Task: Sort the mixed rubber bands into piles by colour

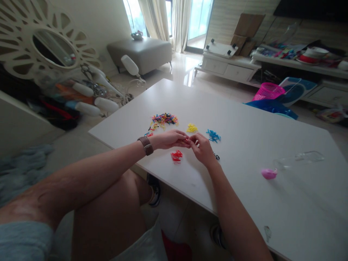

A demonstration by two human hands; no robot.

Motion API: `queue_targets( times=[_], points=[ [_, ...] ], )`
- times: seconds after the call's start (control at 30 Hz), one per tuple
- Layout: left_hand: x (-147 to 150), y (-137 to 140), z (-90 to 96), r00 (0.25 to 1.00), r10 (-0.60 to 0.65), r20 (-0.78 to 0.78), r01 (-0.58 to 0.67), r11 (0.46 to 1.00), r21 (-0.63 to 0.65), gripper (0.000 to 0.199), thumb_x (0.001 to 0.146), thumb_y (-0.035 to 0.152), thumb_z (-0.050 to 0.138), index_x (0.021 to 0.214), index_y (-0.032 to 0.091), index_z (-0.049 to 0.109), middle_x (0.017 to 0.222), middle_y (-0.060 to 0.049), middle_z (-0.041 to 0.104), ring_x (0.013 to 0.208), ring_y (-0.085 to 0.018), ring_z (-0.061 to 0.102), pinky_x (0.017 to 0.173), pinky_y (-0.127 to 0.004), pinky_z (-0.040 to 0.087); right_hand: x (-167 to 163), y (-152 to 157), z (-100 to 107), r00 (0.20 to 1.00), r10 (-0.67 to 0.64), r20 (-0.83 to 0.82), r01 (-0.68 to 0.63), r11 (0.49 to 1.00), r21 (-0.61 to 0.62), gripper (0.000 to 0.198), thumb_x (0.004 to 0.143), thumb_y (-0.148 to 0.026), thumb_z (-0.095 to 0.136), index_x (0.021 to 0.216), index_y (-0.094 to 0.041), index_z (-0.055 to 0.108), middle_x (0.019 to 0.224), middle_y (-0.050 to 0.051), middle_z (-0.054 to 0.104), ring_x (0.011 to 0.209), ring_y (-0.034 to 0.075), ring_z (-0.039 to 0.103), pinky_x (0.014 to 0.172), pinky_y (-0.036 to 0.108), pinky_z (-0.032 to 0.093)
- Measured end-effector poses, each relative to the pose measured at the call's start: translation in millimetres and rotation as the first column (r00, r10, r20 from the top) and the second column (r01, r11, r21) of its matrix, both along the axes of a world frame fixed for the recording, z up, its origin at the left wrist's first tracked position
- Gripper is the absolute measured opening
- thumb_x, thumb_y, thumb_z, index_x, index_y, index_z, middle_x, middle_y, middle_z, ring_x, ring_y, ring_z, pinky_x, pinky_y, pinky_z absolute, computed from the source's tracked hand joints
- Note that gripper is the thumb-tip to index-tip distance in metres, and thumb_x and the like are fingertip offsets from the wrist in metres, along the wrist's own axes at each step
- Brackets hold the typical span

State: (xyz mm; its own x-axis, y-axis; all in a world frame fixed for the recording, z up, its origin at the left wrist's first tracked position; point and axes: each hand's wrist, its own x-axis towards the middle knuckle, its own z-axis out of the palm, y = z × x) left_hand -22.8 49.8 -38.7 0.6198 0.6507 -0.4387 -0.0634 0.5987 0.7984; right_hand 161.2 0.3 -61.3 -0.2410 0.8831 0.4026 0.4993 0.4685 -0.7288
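Left of centre in the frame, your mixed heap of small bands (164, 119) lay on the white table (239, 141), its many colours tangled together, with a few stray bands (149, 135) at its lower edge. That heap looked like the part left: it was not yet split by colour, and it seemed larger than any other pile.

Just below it, at the centre of the frame, your left hand (175, 139) reached in, a brown-strapped watch (146, 145) on its wrist. Its thumb and fingers were drawn close on a small red piece (186, 139) (probably another band, though your fingers hid most of it). Below that hand lay a red pile (176, 156), and above the fingertips a yellow pile (192, 127).

Your right hand (200, 145) met the left, its thumb and forefinger bent with a narrow gap; I could not tell whether they gripped the piece too. Right of centre lay a blue pile (213, 135), and below it a black pile (216, 156), partly behind your right hand. Those four single-colour piles appeared to be the part done, each small and apart.
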Motion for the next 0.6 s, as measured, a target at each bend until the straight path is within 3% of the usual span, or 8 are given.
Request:
queue_targets(
  times=[0.13,0.27,0.43,0.6],
  points=[
    [-0.3,2.0,0.3,0.999,0.013,-0.033,-0.013,1.000,0.006,0.003,0.082,0.010,0.069,0.083,0.007,0.069,0.086,-0.013,0.073,0.076,-0.015,0.070,0.077,-0.026,0.055,0.8,0.9,-0.4,0.999,-0.016,-0.041,0.016,1.000,-0.021,0.011,0.091,-0.022,0.057,0.081,-0.020,0.058,0.079,0.002,0.057,0.072,0.016,0.055,0.062,0.028,0.043],
    [-1.9,3.2,3.0,0.998,0.001,-0.060,0.005,0.994,0.107,0.010,0.077,0.014,0.076,0.082,0.007,0.070,0.079,-0.009,0.070,0.067,-0.009,0.062,0.066,-0.021,0.049,1.9,1.8,-1.0,0.997,-0.048,-0.066,0.046,0.998,-0.038,0.012,0.092,-0.025,0.056,0.081,-0.020,0.059,0.081,0.002,0.060,0.073,0.016,0.056,0.061,0.027,0.043],
    [-5.7,3.7,5.6,0.995,-0.001,-0.100,0.024,0.973,0.231,0.022,0.071,0.021,0.083,0.085,0.009,0.070,0.076,-0.006,0.068,0.068,-0.009,0.061,0.068,-0.023,0.047,3.7,4.6,-4.9,0.995,-0.073,-0.072,0.067,0.994,-0.082,0.013,0.092,-0.028,0.056,0.082,-0.020,0.060,0.082,0.003,0.063,0.075,0.017,0.058,0.064,0.029,0.043],
    [-7.2,3.3,6.2,0.989,-0.002,-0.147,0.043,0.960,0.278,0.027,0.069,0.026,0.085,0.083,0.009,0.070,0.076,-0.005,0.067,0.068,-0.010,0.060,0.068,-0.025,0.047,4.7,6.6,-8.7,0.991,-0.111,-0.075,0.102,0.989,-0.107,0.014,0.091,-0.030,0.055,0.083,-0.020,0.059,0.082,0.004,0.063,0.076,0.018,0.058,0.066,0.030,0.044]
  ],
)
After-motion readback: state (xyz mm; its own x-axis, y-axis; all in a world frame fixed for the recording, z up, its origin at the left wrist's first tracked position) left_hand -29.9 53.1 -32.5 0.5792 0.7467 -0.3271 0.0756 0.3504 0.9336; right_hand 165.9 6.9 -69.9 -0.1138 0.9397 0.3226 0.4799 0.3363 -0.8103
